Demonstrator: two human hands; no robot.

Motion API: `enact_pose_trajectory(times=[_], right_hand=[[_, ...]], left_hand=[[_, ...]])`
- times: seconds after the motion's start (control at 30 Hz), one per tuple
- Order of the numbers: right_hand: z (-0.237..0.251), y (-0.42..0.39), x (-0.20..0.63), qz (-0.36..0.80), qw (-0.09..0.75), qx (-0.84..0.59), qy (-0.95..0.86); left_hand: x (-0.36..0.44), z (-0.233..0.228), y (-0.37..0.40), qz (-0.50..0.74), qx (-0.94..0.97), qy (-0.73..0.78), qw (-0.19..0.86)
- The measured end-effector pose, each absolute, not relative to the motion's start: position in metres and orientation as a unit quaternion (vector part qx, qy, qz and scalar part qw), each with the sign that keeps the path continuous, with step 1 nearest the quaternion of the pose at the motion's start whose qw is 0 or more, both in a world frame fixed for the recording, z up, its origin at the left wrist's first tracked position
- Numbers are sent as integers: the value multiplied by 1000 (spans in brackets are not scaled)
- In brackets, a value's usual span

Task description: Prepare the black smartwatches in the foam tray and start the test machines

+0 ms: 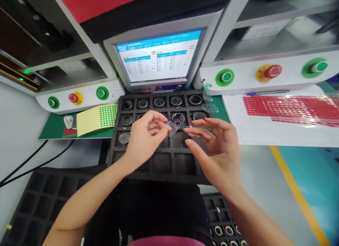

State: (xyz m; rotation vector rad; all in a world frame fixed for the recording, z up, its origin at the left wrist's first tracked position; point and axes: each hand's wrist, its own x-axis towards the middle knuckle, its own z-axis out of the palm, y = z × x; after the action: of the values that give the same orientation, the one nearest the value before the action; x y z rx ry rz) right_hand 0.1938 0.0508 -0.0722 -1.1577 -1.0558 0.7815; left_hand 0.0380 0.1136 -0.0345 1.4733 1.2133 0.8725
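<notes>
My left hand (148,133) is closed, thumb and fingertips pinching a clear film (173,128). The film reaches to a small round black watch-like part (179,123) with a ring of contacts at its middle. My right hand (215,141) is on the part's other side, thumb and fingers spread apart. Its fingertips are close to the part's edge; whether they touch it I cannot tell. Small red spots show at two of its fingertips. Below both hands lies a black foam tray (161,177), its rear pockets holding several round dark watch-like pieces (159,102).
Behind the tray stands a monitor (161,58), flanked by panels with green buttons and a red emergency stop (272,71). A yellow sheet of green dots (91,121) lies left, red label strips (280,108) right. More foam trays (45,200) sit lower down.
</notes>
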Motion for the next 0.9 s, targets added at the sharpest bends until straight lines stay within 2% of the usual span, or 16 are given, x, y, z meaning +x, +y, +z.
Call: enact_pose_trajectory(times=[0.1,0.17,0.3,0.43,0.5,0.63,0.7,0.9], right_hand=[[-59,38,181,352,676,-463,-452],[-50,27,177,342,701,-414,-470],[-36,7,181,308,727,-329,-518],[-29,-6,188,276,744,-335,-508],[-28,-10,192,271,733,-341,-522],[-24,-16,200,238,701,-306,-599],[-21,-15,203,219,685,-290,-632],[-13,-15,204,246,642,-291,-665]], left_hand=[[40,-27,83,417,613,458,490],[38,-23,66,452,654,411,446],[27,-13,47,474,778,318,262],[11,2,39,441,850,255,133],[6,8,33,437,858,233,135],[2,11,23,437,820,228,291],[2,12,22,432,802,239,336],[2,19,29,418,829,215,304]])
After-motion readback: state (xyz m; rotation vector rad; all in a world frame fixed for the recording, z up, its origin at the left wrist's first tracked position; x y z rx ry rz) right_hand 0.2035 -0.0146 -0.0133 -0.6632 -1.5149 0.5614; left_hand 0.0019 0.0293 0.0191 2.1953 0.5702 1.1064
